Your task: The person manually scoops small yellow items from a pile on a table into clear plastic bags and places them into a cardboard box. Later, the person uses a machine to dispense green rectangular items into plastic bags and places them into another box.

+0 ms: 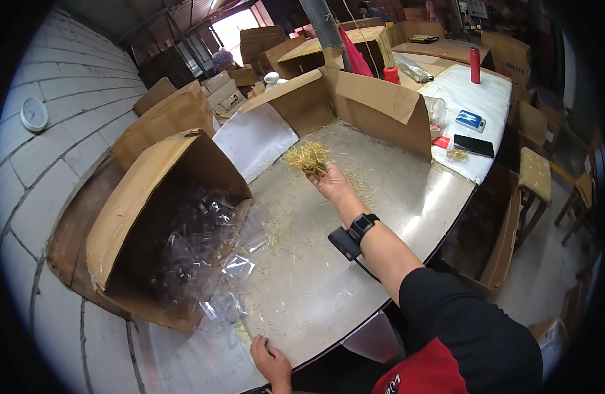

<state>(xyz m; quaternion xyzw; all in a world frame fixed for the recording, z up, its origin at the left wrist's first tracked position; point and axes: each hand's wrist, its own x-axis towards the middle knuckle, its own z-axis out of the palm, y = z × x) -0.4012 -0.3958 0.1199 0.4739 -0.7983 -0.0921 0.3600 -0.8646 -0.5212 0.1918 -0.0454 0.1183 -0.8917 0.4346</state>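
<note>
My right hand (327,182) reaches far over the metal table and grips a loose bunch of dry yellow straw (306,157). The straw sticks out past my fingertips, toward the cardboard wall at the back. On that wrist sit a black watch and a dark box-shaped device (344,243). My left hand (270,360) rests at the table's near left edge with its fingers laid on the surface; it holds nothing. Short straw bits lie scattered over the metal tabletop (315,289) between the two hands.
Left of the hands, a tipped cardboard box (138,203) spills clear plastic containers (204,243) onto the table. Bent cardboard (375,98) walls the far side. On a white-covered surface at right are a black phone (474,145), a small blue device (470,120) and a red bottle (474,65).
</note>
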